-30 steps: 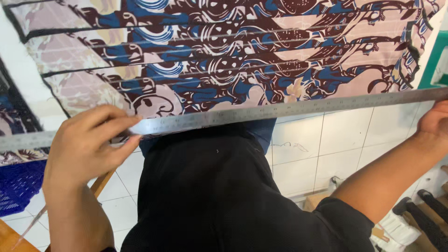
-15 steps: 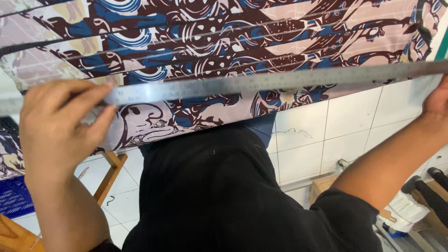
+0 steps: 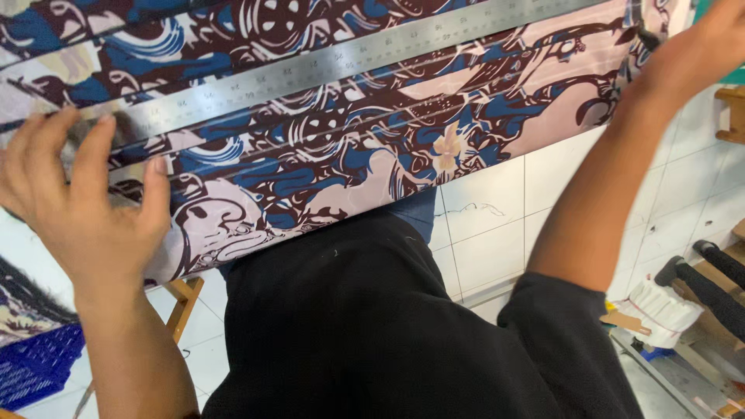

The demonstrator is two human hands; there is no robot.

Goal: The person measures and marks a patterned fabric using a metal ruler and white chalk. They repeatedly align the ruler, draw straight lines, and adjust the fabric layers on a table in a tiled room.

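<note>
Two hands pin a long steel ruler across the patterned fabric: left hand at nine o'clock, fingers spread flat; right hand at two o'clock, grip unclear. Uneven pressure could skew the ruler.

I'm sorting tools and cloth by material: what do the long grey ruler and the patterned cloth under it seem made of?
The long grey ruler looks like steel: a thin, flat, brushed-grey strip with fine engraved marks. The patterned cloth in blue, maroon and cream looks like a smooth printed woven fabric, perhaps cotton; it lies in soft folds. The left hand presses on both.
</note>
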